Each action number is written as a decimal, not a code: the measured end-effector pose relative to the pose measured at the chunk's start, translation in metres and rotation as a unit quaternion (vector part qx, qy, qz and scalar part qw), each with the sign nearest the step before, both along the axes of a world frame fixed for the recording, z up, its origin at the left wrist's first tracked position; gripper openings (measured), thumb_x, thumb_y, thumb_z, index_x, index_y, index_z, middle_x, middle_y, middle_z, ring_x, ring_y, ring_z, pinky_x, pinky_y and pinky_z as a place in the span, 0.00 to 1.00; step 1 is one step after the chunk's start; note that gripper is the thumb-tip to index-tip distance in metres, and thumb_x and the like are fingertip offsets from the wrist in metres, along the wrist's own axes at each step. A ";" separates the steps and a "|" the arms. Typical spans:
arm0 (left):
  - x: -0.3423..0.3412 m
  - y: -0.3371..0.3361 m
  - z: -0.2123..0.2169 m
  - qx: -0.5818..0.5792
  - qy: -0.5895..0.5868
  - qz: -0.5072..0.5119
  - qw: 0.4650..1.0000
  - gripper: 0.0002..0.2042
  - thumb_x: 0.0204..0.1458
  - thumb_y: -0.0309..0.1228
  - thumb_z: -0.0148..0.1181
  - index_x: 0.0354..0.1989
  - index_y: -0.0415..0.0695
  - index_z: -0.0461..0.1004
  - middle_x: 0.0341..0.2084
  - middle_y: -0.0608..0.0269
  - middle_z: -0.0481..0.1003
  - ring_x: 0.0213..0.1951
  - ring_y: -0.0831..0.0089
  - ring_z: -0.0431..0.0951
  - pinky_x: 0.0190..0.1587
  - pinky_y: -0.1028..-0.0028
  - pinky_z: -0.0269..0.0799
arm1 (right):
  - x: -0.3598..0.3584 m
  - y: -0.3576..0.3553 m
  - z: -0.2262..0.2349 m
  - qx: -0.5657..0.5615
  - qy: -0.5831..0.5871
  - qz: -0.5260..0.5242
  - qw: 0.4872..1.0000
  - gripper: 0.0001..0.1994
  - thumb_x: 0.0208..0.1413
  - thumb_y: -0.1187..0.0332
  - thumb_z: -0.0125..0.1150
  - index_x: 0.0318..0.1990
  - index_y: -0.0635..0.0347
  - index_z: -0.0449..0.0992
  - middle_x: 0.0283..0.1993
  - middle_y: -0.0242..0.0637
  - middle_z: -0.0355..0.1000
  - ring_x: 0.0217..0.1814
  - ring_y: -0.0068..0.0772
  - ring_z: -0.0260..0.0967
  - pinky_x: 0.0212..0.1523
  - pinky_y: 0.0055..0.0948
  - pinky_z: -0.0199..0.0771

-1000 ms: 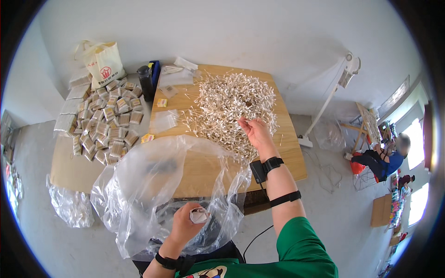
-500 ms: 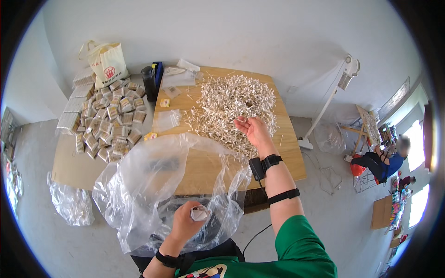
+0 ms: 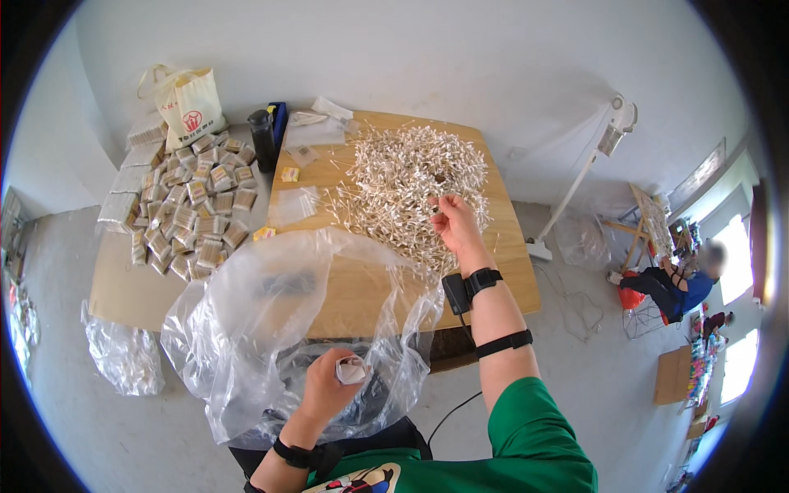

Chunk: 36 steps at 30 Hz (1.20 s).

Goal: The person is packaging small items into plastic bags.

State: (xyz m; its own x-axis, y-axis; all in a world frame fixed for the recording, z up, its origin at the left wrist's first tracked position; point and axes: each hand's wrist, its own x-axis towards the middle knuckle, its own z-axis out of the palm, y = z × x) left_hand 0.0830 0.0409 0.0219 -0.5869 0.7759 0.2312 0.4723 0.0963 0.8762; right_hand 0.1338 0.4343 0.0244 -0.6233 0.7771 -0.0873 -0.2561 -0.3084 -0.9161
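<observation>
A big loose heap of cotton swabs (image 3: 411, 164) with white tips spreads over the wooden table (image 3: 514, 275). My right hand (image 3: 459, 228) is over the near right part of the heap, thumb and fingers pinched together. What lies between the fingertips is too small to make out. Lower down, close to my body, my left hand (image 3: 327, 384) is wrapped round a small clear plastic bag (image 3: 351, 371), its mouth facing up and something whitish inside. A large clear plastic sheet (image 3: 238, 320) drapes from the table's front edge, beneath my left hand.
Several packed swab packets (image 3: 197, 201) are piled on the left, beside stacked packs (image 3: 131, 185) and a cloth bag (image 3: 195, 111). A dark bottle (image 3: 262, 141) stands at the back. A white lamp stand (image 3: 575, 185) is right of the table. Another person (image 3: 690, 287) sits far right.
My right hand's fingers have curled in more tightly, and the hand has shifted slightly right over the heap. My left hand keeps its hold on the small bag, nearly unmoved. The view has tilted slightly.
</observation>
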 end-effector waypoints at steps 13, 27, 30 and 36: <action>-0.010 0.014 0.008 -0.014 -0.035 0.042 0.998 0.18 0.36 0.27 0.70 0.36 0.43 0.71 0.29 0.53 0.76 0.34 0.52 0.77 0.36 0.65 0.73 | 0.015 -0.166 0.081 0.401 -0.135 0.169 0.890 0.03 0.53 0.74 0.62 0.32 0.60 0.73 0.34 0.32 0.69 0.30 0.26 0.68 0.34 0.22 0.69; -0.013 0.009 0.010 0.014 -0.143 0.070 0.987 0.16 0.37 0.26 0.66 0.37 0.41 0.71 0.29 0.51 0.76 0.34 0.52 0.78 0.36 0.66 0.73 | 0.029 -0.269 0.058 0.642 -0.136 0.183 0.732 0.08 0.46 0.74 0.66 0.36 0.59 0.76 0.48 0.45 0.64 0.48 0.49 0.66 0.45 0.41 0.70; -0.011 0.006 0.014 -0.010 -0.092 0.070 0.993 0.17 0.38 0.27 0.68 0.38 0.41 0.70 0.30 0.51 0.77 0.34 0.54 0.78 0.37 0.66 0.73 | 0.031 -0.267 0.050 0.543 -0.169 0.180 0.802 0.06 0.47 0.75 0.66 0.34 0.61 0.77 0.44 0.42 0.67 0.43 0.41 0.69 0.39 0.34 0.71; -0.021 -0.018 0.013 0.017 -0.108 -0.041 0.993 0.24 0.40 0.34 0.72 0.45 0.40 0.69 0.34 0.56 0.77 0.36 0.61 0.79 0.38 0.68 0.73 | 0.036 -0.264 0.057 0.398 -0.171 0.247 0.867 0.04 0.47 0.77 0.64 0.31 0.64 0.75 0.32 0.37 0.70 0.30 0.35 0.70 0.31 0.27 0.68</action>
State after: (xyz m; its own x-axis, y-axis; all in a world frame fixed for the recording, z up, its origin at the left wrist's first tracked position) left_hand 0.0621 0.0227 0.0347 -0.5613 0.8168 0.1332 0.2772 0.0339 0.9602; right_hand 0.1697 0.1703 0.0817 -0.9407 0.3216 0.1080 0.0560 0.4612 -0.8855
